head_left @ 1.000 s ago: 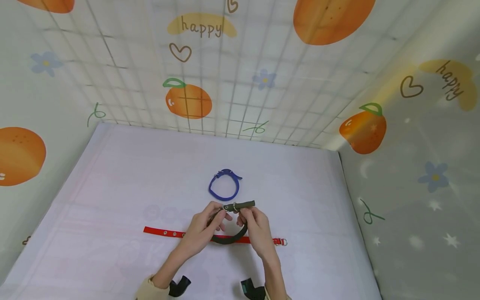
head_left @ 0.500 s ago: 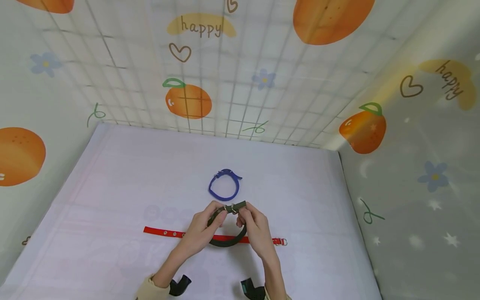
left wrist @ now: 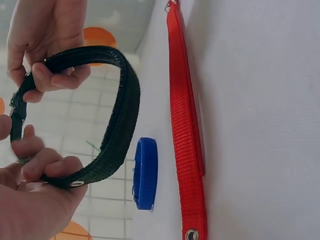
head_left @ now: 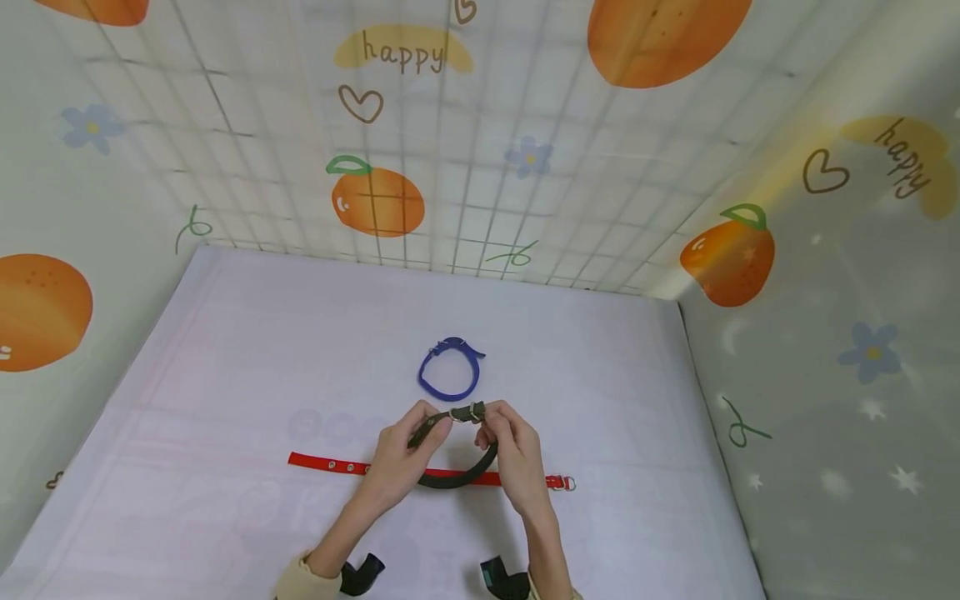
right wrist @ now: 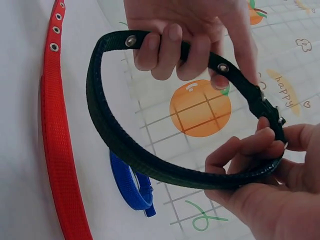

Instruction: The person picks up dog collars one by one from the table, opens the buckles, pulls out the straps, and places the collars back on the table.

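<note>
A dark green pet collar, looped with its strap through the buckle, hangs between both hands above the table. My left hand grips the strap at the left of the loop, fingers curled round the eyeleted part in the right wrist view. My right hand pinches the collar at the buckle end, thumb and fingers beside the metal buckle. Beneath the loop a red collar lies stretched out flat, its eyelets at the left and a metal ring at the right. Beyond the hands rests a blue collar, buckled into a ring.
The white table meets a patterned curtain at the back, printed with oranges, over a grid. Another curtain stands along the right side. Black curved pieces show at both wrists.
The dark green strap end that stuck out past the buckle to the right has drawn leftward and no longer shows beyond it. Both hands stay nearly in place; red and blue collars are unmoved.
</note>
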